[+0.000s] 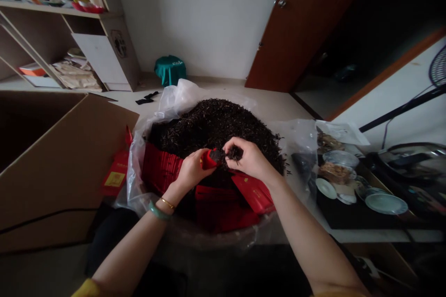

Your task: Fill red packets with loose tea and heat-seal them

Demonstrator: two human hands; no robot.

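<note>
My left hand (191, 171) grips a small red packet (208, 161), its opening facing right with dark matter showing at the mouth. Close by on the right, my right hand (251, 161) is closed around a pinch of dark dried tea leaves (234, 153). Beneath both hands lies a big heap of tea leaves (223, 118) inside a clear plastic bag (135, 171) with its rim spread wide. Rows of flat red packets (158, 167) rest on the near side of the heap, and a larger red pouch (253, 191) lies below my right hand.
A large cardboard box (66, 148) stands at the left, with a red bag (116, 174) beside it. To the right, a black tray (334, 218) carries dishes and a clear tub (336, 169). Behind are a teal-covered stool (170, 69), shelves (120, 51) and a brown door (299, 18).
</note>
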